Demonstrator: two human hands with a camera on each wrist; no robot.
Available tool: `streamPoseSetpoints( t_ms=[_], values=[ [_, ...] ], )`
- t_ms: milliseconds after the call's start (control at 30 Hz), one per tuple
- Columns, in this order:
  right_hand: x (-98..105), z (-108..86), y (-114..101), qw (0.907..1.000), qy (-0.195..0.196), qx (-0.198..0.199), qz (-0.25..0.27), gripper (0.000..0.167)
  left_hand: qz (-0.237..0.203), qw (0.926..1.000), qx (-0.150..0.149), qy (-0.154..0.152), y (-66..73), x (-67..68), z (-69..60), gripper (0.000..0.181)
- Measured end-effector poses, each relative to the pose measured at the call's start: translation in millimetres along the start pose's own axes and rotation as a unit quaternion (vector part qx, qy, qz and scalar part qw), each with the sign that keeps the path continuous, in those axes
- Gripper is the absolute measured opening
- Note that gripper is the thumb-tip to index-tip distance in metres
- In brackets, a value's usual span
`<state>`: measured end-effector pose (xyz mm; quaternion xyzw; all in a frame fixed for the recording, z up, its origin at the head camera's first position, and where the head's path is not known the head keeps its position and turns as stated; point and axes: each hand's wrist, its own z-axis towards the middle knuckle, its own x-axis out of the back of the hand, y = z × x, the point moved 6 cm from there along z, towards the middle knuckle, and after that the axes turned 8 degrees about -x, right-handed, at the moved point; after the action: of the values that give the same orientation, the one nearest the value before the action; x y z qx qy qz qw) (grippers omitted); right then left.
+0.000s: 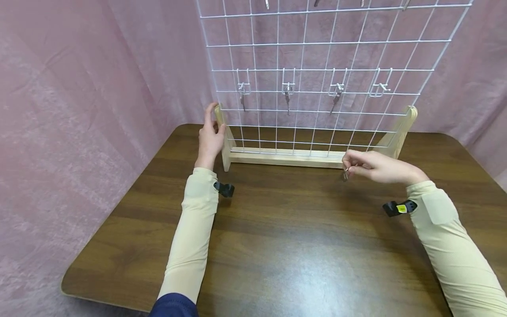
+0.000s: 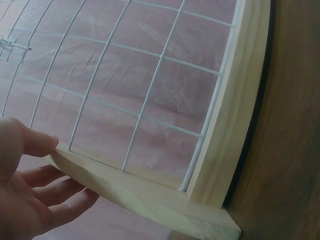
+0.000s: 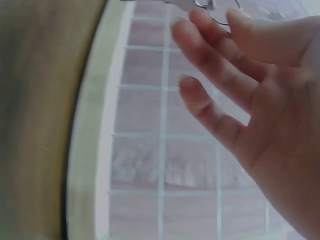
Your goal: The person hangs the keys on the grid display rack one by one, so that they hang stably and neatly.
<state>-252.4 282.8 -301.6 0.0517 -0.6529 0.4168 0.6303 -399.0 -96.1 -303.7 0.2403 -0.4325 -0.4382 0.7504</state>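
My left hand grips the upper end of the wooden side support of a stand; in the left wrist view the thumb lies on one side of the wood and the fingers on the other. A white wire grid rises from this stand. In front of its lower right part, above the table, my right hand pinches a small metal key on a ring. The right wrist view shows only part of the key and ring between thumb and fingertips; the other fingers are loosely bent.
White hooks hang in a row on the grid. Keys hang from three of them; the rightmost hook is bare. Several metal pieces show at the top edge. A brown wooden table bears the stand, with pink curtains behind.
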Motion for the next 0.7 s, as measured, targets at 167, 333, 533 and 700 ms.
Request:
streamPoseSetpoints(
  t_ms=[167, 333, 533, 700],
  values=[
    [35.0, -10.6, 0.1, 0.9929, 0.105, -0.055, 0.011, 0.004, 0.001, 1.0000, 0.002, -0.001, 0.7, 0.6, -0.4, 0.060],
    [69.3, -19.5, -0.8, 0.9595, 0.271, -0.072, 0.022, 0.009, -0.001, 1.0000, 0.003, -0.001, -0.2, -0.2, -0.7, 0.060],
    [92.5, -22.2, 2.0, 0.9053, 0.404, -0.104, 0.081, 0.012, 0.001, 1.0000, 0.007, 0.004, -1.7, 0.4, -2.0, 0.060],
    [105.8, -21.3, -0.9, 0.8671, 0.471, -0.114, 0.115, 0.026, -0.006, 1.0000, 0.005, 0.003, -0.4, 1.1, -1.3, 0.060]
  ],
)
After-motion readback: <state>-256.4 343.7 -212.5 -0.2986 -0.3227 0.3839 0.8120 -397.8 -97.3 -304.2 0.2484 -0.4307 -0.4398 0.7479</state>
